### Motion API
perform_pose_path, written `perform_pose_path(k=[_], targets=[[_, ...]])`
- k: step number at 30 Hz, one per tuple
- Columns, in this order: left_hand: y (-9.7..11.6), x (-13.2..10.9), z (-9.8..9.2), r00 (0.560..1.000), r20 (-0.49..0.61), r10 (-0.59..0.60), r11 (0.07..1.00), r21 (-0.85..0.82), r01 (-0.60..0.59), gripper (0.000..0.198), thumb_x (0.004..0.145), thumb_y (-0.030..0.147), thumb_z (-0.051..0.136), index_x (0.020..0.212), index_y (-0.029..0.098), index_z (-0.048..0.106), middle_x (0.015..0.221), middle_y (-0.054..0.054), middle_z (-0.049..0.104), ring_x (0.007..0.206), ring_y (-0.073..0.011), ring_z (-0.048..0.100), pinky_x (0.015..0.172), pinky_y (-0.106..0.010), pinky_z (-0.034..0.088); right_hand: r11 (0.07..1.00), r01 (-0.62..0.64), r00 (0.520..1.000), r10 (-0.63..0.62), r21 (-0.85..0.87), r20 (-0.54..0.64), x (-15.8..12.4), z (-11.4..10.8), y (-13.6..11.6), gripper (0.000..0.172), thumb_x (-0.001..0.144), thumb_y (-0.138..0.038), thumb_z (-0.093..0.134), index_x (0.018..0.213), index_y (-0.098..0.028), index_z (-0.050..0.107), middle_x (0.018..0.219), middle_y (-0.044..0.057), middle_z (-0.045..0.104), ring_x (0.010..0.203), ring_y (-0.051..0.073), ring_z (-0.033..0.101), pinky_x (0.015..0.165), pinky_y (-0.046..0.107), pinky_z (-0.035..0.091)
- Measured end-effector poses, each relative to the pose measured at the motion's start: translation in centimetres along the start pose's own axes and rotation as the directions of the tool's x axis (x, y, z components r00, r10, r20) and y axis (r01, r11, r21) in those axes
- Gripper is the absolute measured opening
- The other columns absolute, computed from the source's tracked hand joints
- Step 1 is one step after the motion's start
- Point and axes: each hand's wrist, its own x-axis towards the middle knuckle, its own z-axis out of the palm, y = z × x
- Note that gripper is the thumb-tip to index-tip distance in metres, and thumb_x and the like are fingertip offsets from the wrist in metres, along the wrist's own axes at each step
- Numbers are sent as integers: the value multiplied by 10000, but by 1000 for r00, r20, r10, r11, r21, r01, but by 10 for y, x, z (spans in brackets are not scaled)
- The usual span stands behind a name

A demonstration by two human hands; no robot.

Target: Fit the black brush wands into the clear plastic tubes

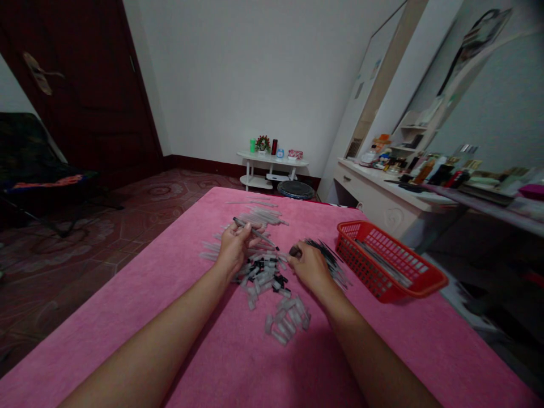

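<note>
My left hand (235,245) is closed around a slim pen (264,236) with a clear barrel and dark ends, tilted down to the right. To its right my right hand (312,262) is closed in a pinch, with a small dark piece (294,251) at its fingertips; its exact kind is unclear. Under and between the hands lies a heap of clear and black pen caps (264,275). Nearer me is a pile of clear caps (288,320). Clear pen barrels (263,215) lie beyond the left hand, and dark thin refills (325,252) lie beside the right hand.
A red plastic basket (385,286) with some thin sticks in it stands at the right of the pink-covered table (140,334). Behind are a round dark stool (296,189) and a small white shelf (242,155). A cluttered dressing table (382,192) stands at the right.
</note>
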Motion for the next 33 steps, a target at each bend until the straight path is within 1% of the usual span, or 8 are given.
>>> perform_pose_path(k=[2, 4, 8, 11, 17, 22, 28, 33], targets=[[1, -1, 1, 1000, -6, -13, 1000, -15, 13, 300, 676, 295, 750, 844, 140, 556, 853, -60, 689, 744, -182, 690, 608, -269, 576, 990, 48, 998, -43, 135, -34, 1, 1, -4, 62, 730, -207, 608, 777, -182, 640, 709, 28, 669, 626, 143, 586, 566, 226, 355], [0, -1, 2, 1000, -10, -10, 1000, -23, 10, 299, 671, 288, 755, 839, 139, 558, 840, -58, 688, 744, -181, 688, 607, -271, 579, 971, 87, 995, -72, 224, -72, 0, 2, -7, 63, 732, -213, 596, 771, -181, 634, 684, 15, 657, 592, 133, 567, 553, 221, 359], [-2, 0, 0, 1000, -11, 2, 1000, -12, -2, 295, 676, 294, 751, 842, 130, 571, 827, -61, 686, 752, -182, 687, 614, -271, 581, 939, 130, 988, -94, 317, -126, -1, 1, -11, 66, 720, -221, 597, 760, -177, 627, 674, 7, 647, 557, 121, 542, 543, 215, 367], [-3, 1, -1, 1000, -6, 0, 1000, -4, 0, 302, 681, 302, 748, 855, 131, 572, 821, -54, 687, 751, -180, 690, 624, -271, 579, 928, 147, 984, -102, 341, -147, -2, 0, -13, 64, 721, -223, 598, 751, -174, 624, 681, 8, 647, 565, 121, 540, 552, 214, 375], [-3, -2, 3, 999, -12, -40, 999, 14, 40, 311, 683, 299, 748, 851, 126, 552, 796, -60, 693, 714, -183, 696, 617, -264, 575, 939, 184, 978, -144, 291, -154, -4, -3, -17, 49, 744, -209, 589, 753, -172, 619, 723, 18, 651, 604, 126, 549, 575, 221, 372], [-2, -6, 9, 994, -47, -101, 994, 31, 102, 269, 686, 247, 746, 816, 116, 551, 786, -81, 700, 685, -176, 691, 559, -227, 561, 962, 202, 973, -176, 186, -149, -7, -7, -22, 43, 776, -177, 561, 764, -174, 603, 772, 31, 644, 673, 142, 556, 632, 237, 384], [-1, -8, 14, 978, -92, -185, 982, 16, 187, 146, 737, 150, 685, 773, 95, 556, 742, -88, 701, 653, -156, 685, 619, -253, 580, 955, 287, 941, -267, 71, -208, -10, -6, -21, 95, 807, -131, 530, 853, -177, 600, 876, 63, 628, 849, 183, 571, 760, 260, 394], [-1, -10, 17, 981, -79, -175, 984, -17, 175, 158, 733, 138, 686, 792, 113, 541, 741, -66, 698, 684, -169, 691, 641, -280, 580, 958, 282, 940, -264, 54, -217, -10, -4, -20, 106, 816, -120, 513, 842, -175, 598, 849, 56, 622, 828, 181, 571, 757, 257, 391]])
